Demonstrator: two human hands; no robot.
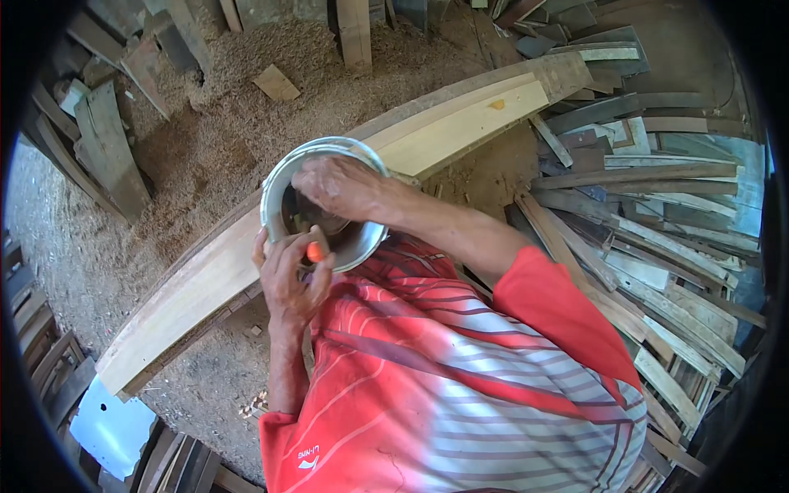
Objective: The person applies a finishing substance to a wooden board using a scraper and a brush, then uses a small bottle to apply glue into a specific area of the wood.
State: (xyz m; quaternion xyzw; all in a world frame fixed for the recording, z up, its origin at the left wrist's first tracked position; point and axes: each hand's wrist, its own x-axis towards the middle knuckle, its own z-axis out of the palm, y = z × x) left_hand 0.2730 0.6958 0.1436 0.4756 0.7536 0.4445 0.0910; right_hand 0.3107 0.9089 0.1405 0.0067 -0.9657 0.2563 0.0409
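Note:
A white round bucket (362, 248) stands at the middle, over the near side of a long pale wooden plank (201, 287). Into its open top reaches my right hand (333, 187), bent at the knuckles; its fingertips are hidden inside. Dark, indistinct contents lie at the bottom of the bucket. My left hand (292, 275) is at the bucket's near left rim, fingers curled. Between its thumb and fingers shows a small thing with a bright orange round end (315, 251); the rest of that thing is mostly covered.
The plank runs diagonally from lower left to upper right, with an orange-yellow patch (496, 104) near its far end. Sawdust (246, 107) covers the ground beyond it. Stacked boards and offcuts (649, 246) crowd the right side; more boards (115, 148) lean at upper left. A pale blue sheet (113, 427) lies lower left.

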